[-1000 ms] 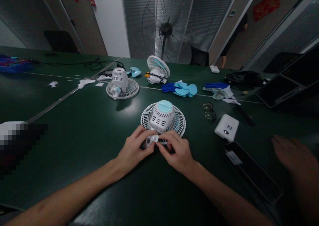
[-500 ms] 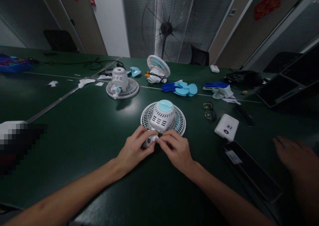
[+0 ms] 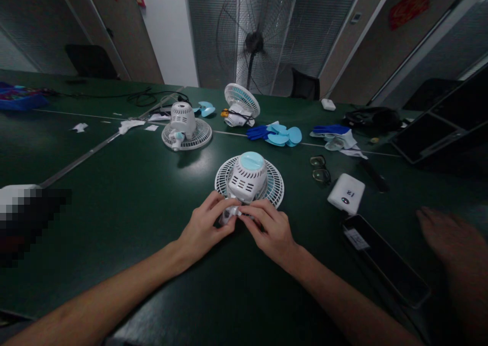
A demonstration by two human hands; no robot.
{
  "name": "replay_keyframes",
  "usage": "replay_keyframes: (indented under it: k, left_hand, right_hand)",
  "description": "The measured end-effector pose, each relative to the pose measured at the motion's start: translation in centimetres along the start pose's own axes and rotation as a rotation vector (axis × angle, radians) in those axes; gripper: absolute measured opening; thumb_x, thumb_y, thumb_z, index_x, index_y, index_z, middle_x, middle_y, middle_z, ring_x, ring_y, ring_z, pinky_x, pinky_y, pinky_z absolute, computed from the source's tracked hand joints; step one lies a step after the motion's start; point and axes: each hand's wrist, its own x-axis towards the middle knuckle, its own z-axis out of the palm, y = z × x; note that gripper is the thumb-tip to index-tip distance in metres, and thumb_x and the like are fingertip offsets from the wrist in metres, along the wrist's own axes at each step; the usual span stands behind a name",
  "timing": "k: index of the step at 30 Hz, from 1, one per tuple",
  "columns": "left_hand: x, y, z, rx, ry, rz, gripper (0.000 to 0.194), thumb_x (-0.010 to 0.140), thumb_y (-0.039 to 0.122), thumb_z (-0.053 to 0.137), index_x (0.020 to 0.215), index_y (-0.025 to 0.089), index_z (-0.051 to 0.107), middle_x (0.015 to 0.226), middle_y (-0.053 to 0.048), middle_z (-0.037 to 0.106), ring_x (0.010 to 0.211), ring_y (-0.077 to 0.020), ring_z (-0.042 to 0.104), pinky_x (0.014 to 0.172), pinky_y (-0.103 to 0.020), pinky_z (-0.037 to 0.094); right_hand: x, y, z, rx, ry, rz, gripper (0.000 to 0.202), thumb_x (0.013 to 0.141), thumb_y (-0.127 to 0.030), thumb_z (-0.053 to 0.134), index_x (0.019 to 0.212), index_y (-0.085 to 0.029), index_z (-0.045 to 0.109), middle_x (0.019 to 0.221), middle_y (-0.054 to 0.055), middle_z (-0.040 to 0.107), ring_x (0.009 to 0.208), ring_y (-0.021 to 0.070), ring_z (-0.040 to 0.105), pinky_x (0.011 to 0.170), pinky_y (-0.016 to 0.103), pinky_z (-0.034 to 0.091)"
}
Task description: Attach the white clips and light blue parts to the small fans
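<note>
Single head-worn view, facing forward and down, hands [image 3: 206, 220] near, table [image 3: 133, 183] below, wall [image 3: 163, 31] beyond.

Bare table [image 3: 114, 198] left, clutter right
Beyond the left hand [image 3: 208, 219] an arm could slide toward the left edge — a second fan [image 3: 183, 125] stands farther back, toward the far edge. Between the near fan [image 3: 249, 181] and the glasses [image 3: 321, 175] runs a lane, closed off farther back by blue blades [image 3: 284, 135]. Toward the right edge, a white box [image 3: 346, 192], a black slab [image 3: 387, 259] and another person's hand [image 3: 450, 234] block the way.
</note>
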Motion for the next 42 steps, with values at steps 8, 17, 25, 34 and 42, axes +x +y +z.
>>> replay_keyframes:
  k: [8,17,25,34,42]
  left_hand:
    - [-0.1,-0.2,0.2,0.027,0.006,0.015,0.036,0.096,0.015,0.066,0.130,0.024,0.061,0.108,-0.003,0.056,0.088,-0.0148,0.062,0.075,-0.029,0.057]
    - [0.1,0.1,0.0,0.016,0.004,0.004,0.037,0.094,0.012,0.068,0.128,0.025,0.062,0.107,-0.002,0.056,0.088,-0.0147,0.062,0.076,-0.029,0.056]
    - [-0.1,0.1,-0.1,-0.018,0.000,-0.019,0.035,0.096,0.013,0.066,0.129,0.024,0.062,0.109,-0.003,0.056,0.091,-0.0143,0.060,0.078,-0.028,0.055]
    - [-0.1,0.0,0.3,0.004,0.029,0.020,0.038,0.095,0.011,0.067,0.129,0.024,0.062,0.108,-0.002,0.056,0.091,-0.0140,0.062,0.077,-0.026,0.055]
    - [0.0,0.1,0.1,-0.029,0.008,-0.005,0.036,0.096,0.013,0.066,0.129,0.026,0.063,0.108,-0.002,0.056,0.090,-0.0146,0.060,0.077,-0.028,0.054]
  right_hand:
    - [0.3,-0.2,0.2,0.000,0.031,0.094,0.014,0.104,-0.029,0.064,0.100,-0.021,0.075,0.092,0.005,0.073,0.080,0.0153,0.071,0.066,0.027,0.058]
    - [0.4,-0.5,0.2,-0.001,-0.002,0.092,0.009,0.101,-0.022,0.064,0.105,-0.018,0.071,0.100,0.007,0.071,0.073,0.0139,0.067,0.062,0.027,0.056]
    - [-0.2,0.6,-0.5,-0.225,-0.025,-0.145,0.029,0.100,-0.018,0.069,0.129,-0.019,0.065,0.109,0.006,0.076,0.093,0.0171,0.074,0.075,0.029,0.058]
    - [0.5,-0.6,0.8,0.005,-0.027,0.142,0.021,0.108,-0.023,0.056,0.090,-0.018,0.066,0.082,0.002,0.067,0.073,0.0139,0.065,0.067,0.029,0.050]
    - [0.0,0.2,-0.4,-0.145,-0.010,-0.091,0.023,0.100,-0.019,0.068,0.123,-0.019,0.065,0.108,0.006,0.074,0.086,0.0155,0.071,0.070,0.028,0.054]
